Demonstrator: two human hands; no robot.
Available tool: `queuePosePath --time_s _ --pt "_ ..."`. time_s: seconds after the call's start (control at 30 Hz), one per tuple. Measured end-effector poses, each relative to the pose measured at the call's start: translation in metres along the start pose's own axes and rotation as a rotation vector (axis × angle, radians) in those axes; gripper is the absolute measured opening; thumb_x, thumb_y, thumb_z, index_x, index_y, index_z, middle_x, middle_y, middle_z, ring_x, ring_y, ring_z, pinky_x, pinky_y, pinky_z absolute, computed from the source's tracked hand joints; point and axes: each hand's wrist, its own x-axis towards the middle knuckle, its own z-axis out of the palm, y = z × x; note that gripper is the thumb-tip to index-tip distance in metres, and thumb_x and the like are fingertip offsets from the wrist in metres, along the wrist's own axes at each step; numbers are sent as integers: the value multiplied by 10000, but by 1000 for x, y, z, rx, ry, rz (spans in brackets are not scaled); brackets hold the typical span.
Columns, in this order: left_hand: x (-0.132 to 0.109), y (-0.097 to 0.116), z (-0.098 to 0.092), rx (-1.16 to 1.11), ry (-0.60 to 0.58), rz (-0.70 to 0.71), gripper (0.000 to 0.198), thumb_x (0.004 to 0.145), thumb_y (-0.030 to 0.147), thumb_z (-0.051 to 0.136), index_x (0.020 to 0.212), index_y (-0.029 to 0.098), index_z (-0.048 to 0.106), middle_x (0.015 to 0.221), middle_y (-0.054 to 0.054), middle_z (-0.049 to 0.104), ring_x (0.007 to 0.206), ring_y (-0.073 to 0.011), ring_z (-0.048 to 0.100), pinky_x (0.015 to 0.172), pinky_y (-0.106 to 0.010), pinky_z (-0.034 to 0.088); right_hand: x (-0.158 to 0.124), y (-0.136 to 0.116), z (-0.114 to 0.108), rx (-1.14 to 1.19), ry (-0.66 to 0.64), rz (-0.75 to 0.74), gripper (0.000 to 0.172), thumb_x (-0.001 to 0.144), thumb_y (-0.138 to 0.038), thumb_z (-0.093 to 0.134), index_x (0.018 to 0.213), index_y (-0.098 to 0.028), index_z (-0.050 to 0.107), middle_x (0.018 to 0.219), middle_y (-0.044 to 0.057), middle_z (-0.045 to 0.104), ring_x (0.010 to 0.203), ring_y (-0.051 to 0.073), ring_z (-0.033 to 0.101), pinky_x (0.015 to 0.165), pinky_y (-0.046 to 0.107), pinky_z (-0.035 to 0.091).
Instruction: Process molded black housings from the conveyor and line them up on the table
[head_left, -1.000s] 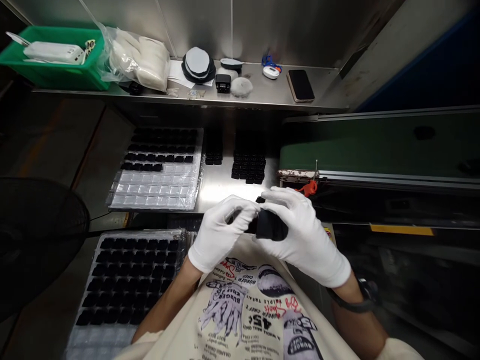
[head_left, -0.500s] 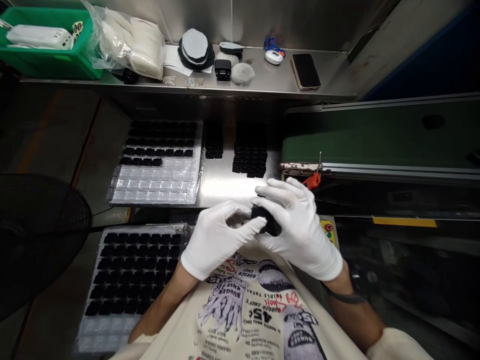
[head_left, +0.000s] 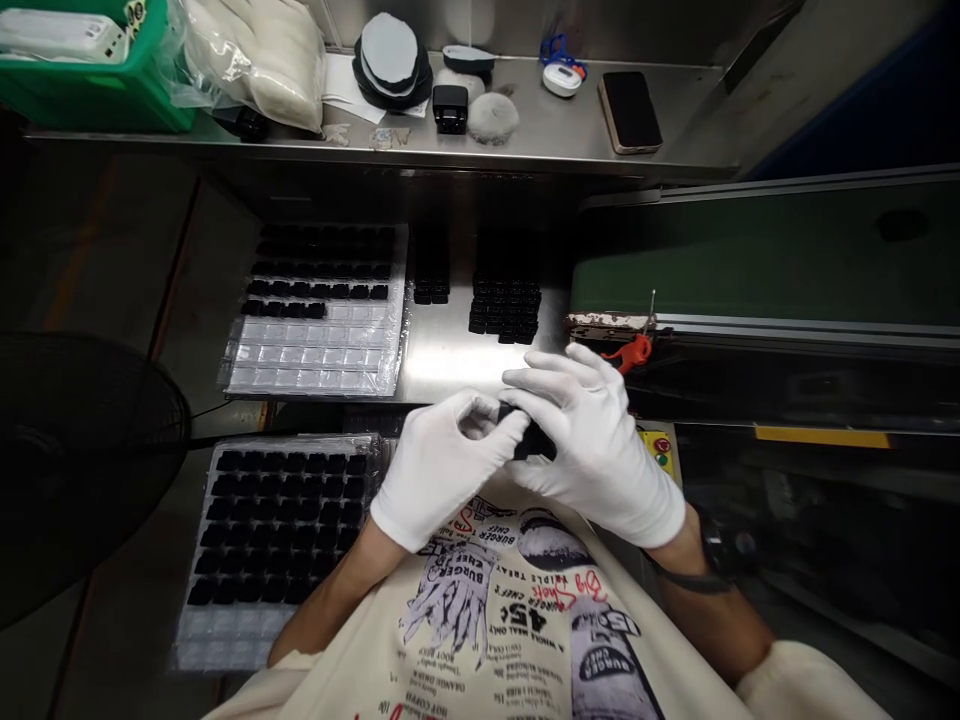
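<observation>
Both my hands wear white gloves and meet at the steel bench's front edge. My right hand (head_left: 600, 445) wraps a small black block-shaped part (head_left: 531, 440), mostly hidden by its fingers. My left hand (head_left: 442, 465) is curled, its thumb and fingertips pinched against the left end of that same part. Two groups of similar small black parts (head_left: 505, 305) lie on the bench just beyond my hands.
A clear blister tray (head_left: 319, 330), partly filled with black parts, lies at left; a fuller tray (head_left: 274, 525) sits lower left. A green conveyor belt (head_left: 757, 265) runs at right. The upper shelf holds a phone (head_left: 631, 97), a bag (head_left: 251, 55), a green bin (head_left: 82, 85). A black fan (head_left: 75, 470) stands far left.
My hands closed tighter round the black part, so less of it shows than before. The view shifted, with shelf and trays now sitting higher in the frame.
</observation>
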Motion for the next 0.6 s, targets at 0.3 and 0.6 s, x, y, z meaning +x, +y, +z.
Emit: queuePosePath --time_s 0.3,0.6 --pt "1 -7 2 -32 -23 -5 371 1015 555 767 884 209 745 764 10 755 669 -141 677 666 -289 549 0 3 5 -16 -24 16 564 961 -354 786 1484 -277 587 1437 84 742 1461 339 625 1325 618 380" --pt "5 -29 11 -347 67 346 196 881 248 961 1022 233 825 1014 -10 814 949 -163 760 891 -315 631 -7 13 -19 113 231 239 550 1055 -630 675 1499 -311 614 1573 117 624 1471 385 594 1229 647 508"
